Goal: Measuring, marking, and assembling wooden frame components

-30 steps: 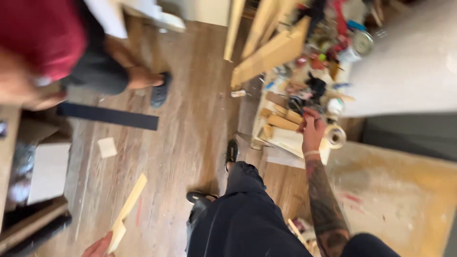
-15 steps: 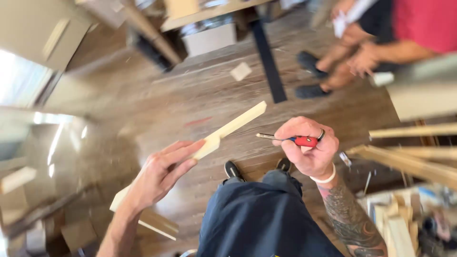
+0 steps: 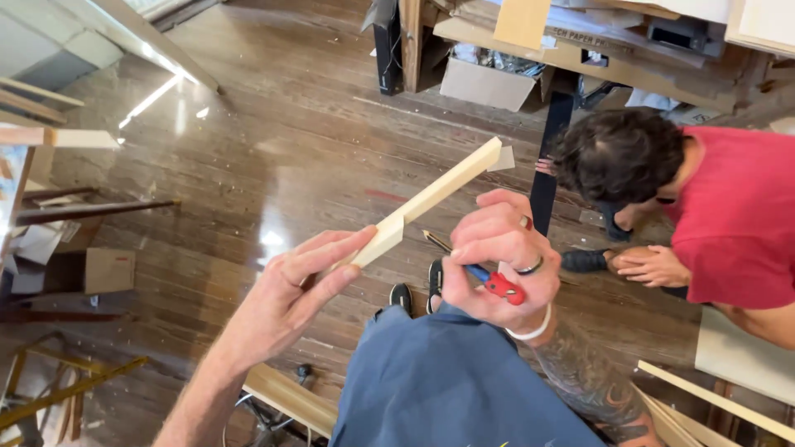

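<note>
Hands raised over a dark wooden floor [image 3: 248, 174], seen from above. The left hand [image 3: 302, 285] pinches the lower end of a pale wooden strip [image 3: 431, 199] between thumb and fingertips; the strip slants up to the right, in the air above the floor. The right hand [image 3: 497, 257], just below the strip, is closed around a pencil [image 3: 439, 243] and a small red tool [image 3: 501, 287]. At the right, a person in a red shirt [image 3: 729, 223] crouches on the floor.

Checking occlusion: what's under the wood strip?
Below the wood strip lies bare wooden floor. Its near end is covered by the left hand; the right hand hides the floor beside it.
</note>
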